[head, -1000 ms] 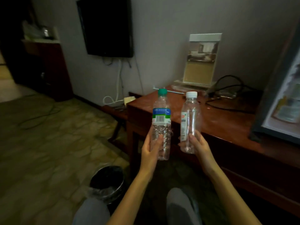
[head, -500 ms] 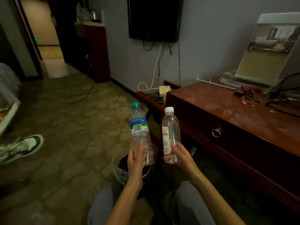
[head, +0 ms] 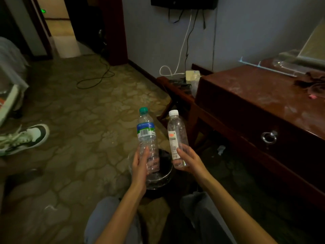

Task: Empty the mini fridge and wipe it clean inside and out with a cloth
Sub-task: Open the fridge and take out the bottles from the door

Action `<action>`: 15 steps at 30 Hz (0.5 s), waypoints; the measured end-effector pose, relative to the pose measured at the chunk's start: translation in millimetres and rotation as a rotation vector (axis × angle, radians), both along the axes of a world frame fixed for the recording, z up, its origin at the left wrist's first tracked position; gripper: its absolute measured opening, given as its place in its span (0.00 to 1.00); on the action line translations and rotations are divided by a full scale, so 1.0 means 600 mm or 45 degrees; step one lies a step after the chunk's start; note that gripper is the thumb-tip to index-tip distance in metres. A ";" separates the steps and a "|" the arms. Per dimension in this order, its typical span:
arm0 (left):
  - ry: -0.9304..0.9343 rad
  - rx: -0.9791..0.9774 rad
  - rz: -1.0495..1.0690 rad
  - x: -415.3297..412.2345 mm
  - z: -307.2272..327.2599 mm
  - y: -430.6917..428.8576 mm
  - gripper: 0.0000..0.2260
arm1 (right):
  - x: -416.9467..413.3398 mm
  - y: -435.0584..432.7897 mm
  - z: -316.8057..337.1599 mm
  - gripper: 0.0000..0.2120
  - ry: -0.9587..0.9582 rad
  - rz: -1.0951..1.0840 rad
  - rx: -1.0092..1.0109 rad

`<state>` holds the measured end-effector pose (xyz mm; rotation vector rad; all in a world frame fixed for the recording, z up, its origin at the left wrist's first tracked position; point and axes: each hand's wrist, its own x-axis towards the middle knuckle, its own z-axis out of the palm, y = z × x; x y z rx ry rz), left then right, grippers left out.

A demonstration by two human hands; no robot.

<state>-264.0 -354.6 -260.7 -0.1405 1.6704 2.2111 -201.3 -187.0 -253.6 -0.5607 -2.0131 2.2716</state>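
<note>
Dim room, patterned floor (head: 88,120); bed edge (head: 10,67) at far left, a white-and-dark sneaker (head: 26,136) on the floor just below it, and a black cable (head: 98,80) looped further back towards the doorway. Centre of view: left hand (head: 139,168) grips the lower body of the green-capped bottle (head: 146,136), fingers wrapped round it, bottle upright. Its label is a blue and green band with a barcode; the lettering is too blurred to read. Directly beneath both bottles sits a black bin (head: 168,174) with a clear liner. Just to the right, the right hand (head: 190,162) holds the white-capped bottle (head: 176,136) near its base, fingers curled round it, also upright. Its white label carries an orange mark and small print that cannot be read. The bottles are close together but apart. Both look clear; fill level cannot be told. Right of frame: dark wooden surface (head: 255,95), dusty and smeared, with a ring pull (head: 268,137) on its drawer front. Progress, as judged: early, in the emptying stage, with two bottles presumably out of the mini fridge and poised over the bin. The mini fridge is not in view, so what remains inside is unknown. No cloth is visible; all wiping, inside and out, looks not yet begun.
</note>
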 end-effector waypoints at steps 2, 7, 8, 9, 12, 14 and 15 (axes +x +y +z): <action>-0.047 -0.003 0.020 -0.016 -0.019 -0.008 0.31 | -0.015 0.001 -0.023 0.27 -0.029 0.009 -0.027; -0.149 -0.020 0.032 -0.065 -0.073 -0.007 0.31 | -0.058 0.004 -0.064 0.22 -0.117 0.018 -0.046; -0.167 -0.020 0.015 -0.075 -0.084 -0.005 0.31 | -0.067 0.008 -0.072 0.21 -0.134 0.029 -0.040; -0.178 -0.022 0.003 -0.088 -0.095 -0.002 0.31 | -0.076 0.012 -0.080 0.20 -0.149 0.045 -0.030; -0.220 -0.011 -0.009 -0.129 -0.122 0.007 0.31 | -0.101 0.025 -0.106 0.20 -0.169 0.088 -0.011; -0.236 0.004 -0.004 -0.160 -0.132 0.014 0.30 | -0.119 0.032 -0.122 0.20 -0.170 0.088 -0.015; -0.229 0.012 -0.005 -0.176 -0.138 0.018 0.30 | -0.129 0.035 -0.128 0.21 -0.160 0.078 -0.022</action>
